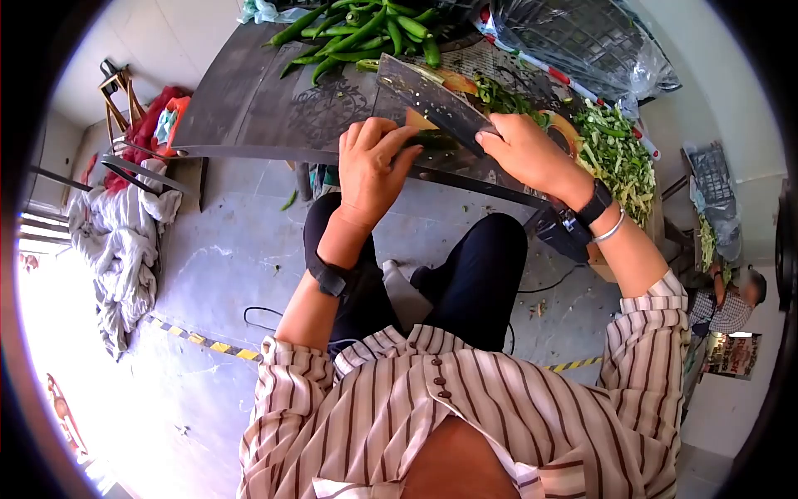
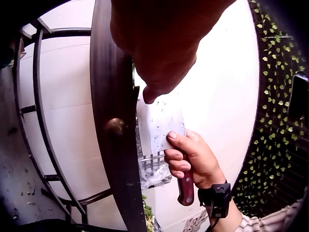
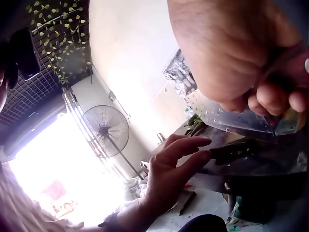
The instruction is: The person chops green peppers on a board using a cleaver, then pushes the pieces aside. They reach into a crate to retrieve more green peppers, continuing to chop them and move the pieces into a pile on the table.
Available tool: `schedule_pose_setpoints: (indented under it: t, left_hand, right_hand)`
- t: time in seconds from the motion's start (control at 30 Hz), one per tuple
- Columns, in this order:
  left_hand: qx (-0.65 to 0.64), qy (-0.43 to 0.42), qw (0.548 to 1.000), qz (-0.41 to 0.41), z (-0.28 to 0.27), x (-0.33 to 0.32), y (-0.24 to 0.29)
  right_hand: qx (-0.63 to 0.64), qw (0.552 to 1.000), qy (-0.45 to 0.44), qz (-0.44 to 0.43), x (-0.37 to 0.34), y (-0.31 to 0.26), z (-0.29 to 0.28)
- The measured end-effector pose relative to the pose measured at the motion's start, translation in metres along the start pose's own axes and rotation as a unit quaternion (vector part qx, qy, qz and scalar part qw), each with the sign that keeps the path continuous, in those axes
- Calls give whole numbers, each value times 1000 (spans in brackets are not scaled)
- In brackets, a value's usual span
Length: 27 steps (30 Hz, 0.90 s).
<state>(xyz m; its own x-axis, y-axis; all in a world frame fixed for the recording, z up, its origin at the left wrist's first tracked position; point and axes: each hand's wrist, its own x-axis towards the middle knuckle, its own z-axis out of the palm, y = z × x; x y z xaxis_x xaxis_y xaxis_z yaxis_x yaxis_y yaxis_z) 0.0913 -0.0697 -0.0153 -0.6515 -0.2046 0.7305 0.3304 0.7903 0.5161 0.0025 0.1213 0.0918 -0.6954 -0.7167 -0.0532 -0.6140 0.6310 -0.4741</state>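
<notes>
At the table's near edge, my left hand (image 1: 370,170) pinches the end of a dark green pepper (image 1: 436,140) between thumb and forefinger; the right wrist view shows this hand (image 3: 169,171) and the pepper (image 3: 236,151). My right hand (image 1: 536,158) grips a broad cleaver (image 1: 428,98), its blade tilted over the pepper and flecked with bits. In the left wrist view the right fingers (image 2: 188,157) curl round the dark red handle (image 2: 185,186). Whole green peppers (image 1: 357,37) lie piled at the back of the table (image 1: 241,100).
Chopped green pieces (image 1: 615,154) are heaped at the table's right side. Behind them lies a plastic-covered stack (image 1: 573,41). Grey cloth (image 1: 120,241) hangs at the left. Another person (image 1: 731,295) is at the far right.
</notes>
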Motion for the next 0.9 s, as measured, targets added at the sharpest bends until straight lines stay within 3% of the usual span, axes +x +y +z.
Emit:
schedule_pose_setpoints:
  t: [0.2,0.47,0.9]
  left_hand:
    - [2,4,999,51,12,5,-7]
    - [-13,2,999,45,16,4,-11]
    - [-19,-1,998,60,17,6,-13]
  right_hand:
    - [-22,1000,-10,-19,6,-7,0]
    - [-67,997,-8,-43,13,-6,2]
    - [-15,983,-148,110,23,-20,-12]
